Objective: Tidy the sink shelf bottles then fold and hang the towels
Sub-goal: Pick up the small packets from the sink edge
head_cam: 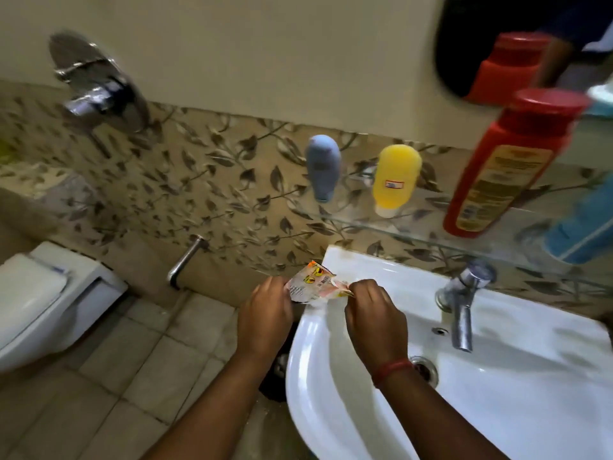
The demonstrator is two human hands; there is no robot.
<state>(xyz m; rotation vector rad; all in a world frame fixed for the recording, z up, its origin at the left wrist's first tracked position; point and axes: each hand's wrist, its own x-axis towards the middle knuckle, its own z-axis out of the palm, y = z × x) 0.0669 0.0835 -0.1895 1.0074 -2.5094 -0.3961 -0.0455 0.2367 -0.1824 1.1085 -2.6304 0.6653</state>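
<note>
Looking down through the head camera, both hands sit low in the middle of the frame, over the left edge of the white sink (497, 376), and they're pinched on one crumpled wrapper (311, 283): the left hand (265, 313) has its left end, the right hand (374, 317) has the other, knuckles near each other with just the wrapper between. Seems like litter cleared off the shelf, and I'd guess the step is scrunching it small to bin it. Best way imo: fold it in on itself over the basin so any bits drop into the sink rather than onto the floor tiles, then keep it in one fist so the other hand is free for the bottles. Those are up on the glass shelf (381, 224) in the right half of the frame: a grey-blue bottle (323, 167) and a yellow bottle (396, 177) standing cap-down, well apart from each other, and a big red bottle (507, 164) further right, looking tilted, though the wide lens may be doing that. Something blue (583, 224) sits at the far right edge, too blurry to call a towel. Watch the tap (464, 300) when reaching up.
</note>
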